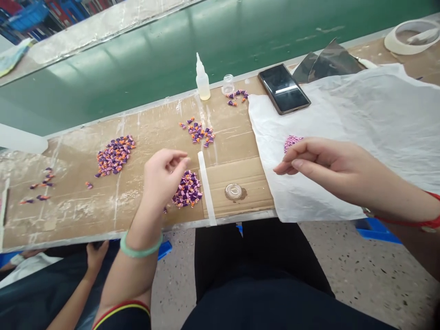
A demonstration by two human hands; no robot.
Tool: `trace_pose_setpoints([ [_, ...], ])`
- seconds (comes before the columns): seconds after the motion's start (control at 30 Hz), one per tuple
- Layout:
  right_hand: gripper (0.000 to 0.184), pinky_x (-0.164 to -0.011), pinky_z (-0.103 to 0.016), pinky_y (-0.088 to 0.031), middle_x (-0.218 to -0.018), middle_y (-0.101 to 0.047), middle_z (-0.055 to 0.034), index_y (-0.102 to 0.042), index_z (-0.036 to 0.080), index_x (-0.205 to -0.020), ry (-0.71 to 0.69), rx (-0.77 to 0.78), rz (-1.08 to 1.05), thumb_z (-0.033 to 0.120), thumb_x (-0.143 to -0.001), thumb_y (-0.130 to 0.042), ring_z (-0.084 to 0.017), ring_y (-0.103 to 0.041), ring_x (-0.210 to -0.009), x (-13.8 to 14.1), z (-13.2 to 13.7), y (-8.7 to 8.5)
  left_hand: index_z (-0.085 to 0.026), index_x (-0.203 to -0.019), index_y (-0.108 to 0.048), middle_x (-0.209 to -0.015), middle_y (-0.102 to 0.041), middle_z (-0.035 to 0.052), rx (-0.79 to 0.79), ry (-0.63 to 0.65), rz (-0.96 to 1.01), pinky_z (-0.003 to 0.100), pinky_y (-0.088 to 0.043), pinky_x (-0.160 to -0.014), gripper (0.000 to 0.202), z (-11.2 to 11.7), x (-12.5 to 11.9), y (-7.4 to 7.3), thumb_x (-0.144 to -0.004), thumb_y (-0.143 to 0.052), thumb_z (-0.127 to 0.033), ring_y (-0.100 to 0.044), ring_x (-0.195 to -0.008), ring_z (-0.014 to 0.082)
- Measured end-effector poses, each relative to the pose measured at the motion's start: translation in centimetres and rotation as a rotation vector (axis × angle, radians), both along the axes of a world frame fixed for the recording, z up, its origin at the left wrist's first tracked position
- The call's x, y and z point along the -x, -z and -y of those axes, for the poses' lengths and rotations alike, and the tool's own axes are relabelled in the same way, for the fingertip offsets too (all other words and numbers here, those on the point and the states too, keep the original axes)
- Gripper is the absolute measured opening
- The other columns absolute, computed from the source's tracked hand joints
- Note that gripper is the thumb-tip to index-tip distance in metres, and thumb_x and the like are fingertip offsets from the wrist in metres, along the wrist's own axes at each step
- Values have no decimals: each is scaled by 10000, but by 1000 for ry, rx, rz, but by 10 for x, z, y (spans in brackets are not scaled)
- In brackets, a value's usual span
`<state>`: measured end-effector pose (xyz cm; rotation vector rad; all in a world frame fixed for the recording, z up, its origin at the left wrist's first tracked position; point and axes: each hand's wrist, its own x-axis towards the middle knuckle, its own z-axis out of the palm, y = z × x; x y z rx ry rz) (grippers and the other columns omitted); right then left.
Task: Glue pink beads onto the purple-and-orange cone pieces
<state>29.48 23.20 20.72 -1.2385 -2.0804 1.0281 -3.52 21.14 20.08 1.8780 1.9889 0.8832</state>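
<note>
My left hand hovers over a small pile of purple and orange pieces on the cardboard board. Its fingers are curled, thumb and forefinger pinched; what they hold, if anything, is too small to name. A green bracelet sits on that wrist. My right hand is over the white sheet, right next to a little heap of pink beads. Its fingertips are pressed together in a pinch, and I cannot make out anything in them.
Other purple-orange piles lie at the left, centre back and by a glue bottle. A phone, a clear dish, a white strip and a tape roll are here. Another person's hand is lower left.
</note>
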Motion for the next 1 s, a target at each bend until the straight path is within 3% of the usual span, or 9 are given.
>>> trace_pose_setpoints([
  [0.17, 201, -737, -454, -566, -905, -743, -57, -648, 256, -902, 57, 19, -8, 427, -959, -559, -303, -730, -893, -12, -2, 2, -173, -848, -714, -888, -769, 74, 171, 76, -169, 345, -498, -808, 79, -63, -34, 7, -808, -684, -235, -680, -835, 225],
  [0.33, 230, -756, -457, -554, -887, -735, -64, -649, 248, -913, 120, 28, -15, 460, -955, -571, -295, -727, -883, -26, 0, 2, -151, -1009, -694, -950, -771, 91, 244, 104, -348, 374, -506, -859, 237, -78, -48, 9, -790, -617, -102, -692, -900, 253],
  [0.43, 214, -782, -463, -546, -894, -735, -58, -655, 261, -910, 166, 17, -25, 453, -958, -575, -299, -722, -908, -33, 1, 1, -152, -1096, -696, -938, -768, 89, 255, 133, -335, 388, -513, -863, 346, -75, -44, 7, -771, -604, -75, -689, -877, 259],
  [0.57, 154, -803, -441, -550, -891, -730, -53, -649, 252, -885, 223, 1, -59, 375, -947, -580, -271, -717, -890, -38, 1, -4, -199, -830, -747, -884, -739, 85, 171, 178, -226, 375, -516, -832, 141, -66, -38, -6, -767, -644, -125, -667, -869, 261],
  [0.7, 129, -758, -387, -534, -893, -722, -58, -626, 213, -860, 217, -65, -46, 292, -911, -538, -223, -691, -866, -43, -5, -5, -217, -751, -744, -711, -624, 10, 87, 179, 74, 263, -435, -592, 3, -44, -36, -26, -752, -742, -218, -543, -643, 147],
  [0.83, 112, -785, -396, -499, -866, -676, -56, -615, 219, -813, 114, -238, 198, 255, -872, -526, -221, -621, -862, -54, -16, 10, -215, -847, -751, -516, -464, -55, 240, 106, 518, 192, -283, -440, 134, -13, -33, -34, -783, -782, -329, -378, -470, 69],
  [1.0, 113, -865, -439, -448, -887, -675, -82, -607, 211, -820, 54, -343, 393, 199, -882, -513, -252, -569, -873, -64, -25, 32, -217, -776, -738, -587, -667, -2, 341, 33, 812, 199, -432, -413, 257, 15, -36, -22, -643, -905, -359, -563, -483, 116],
])
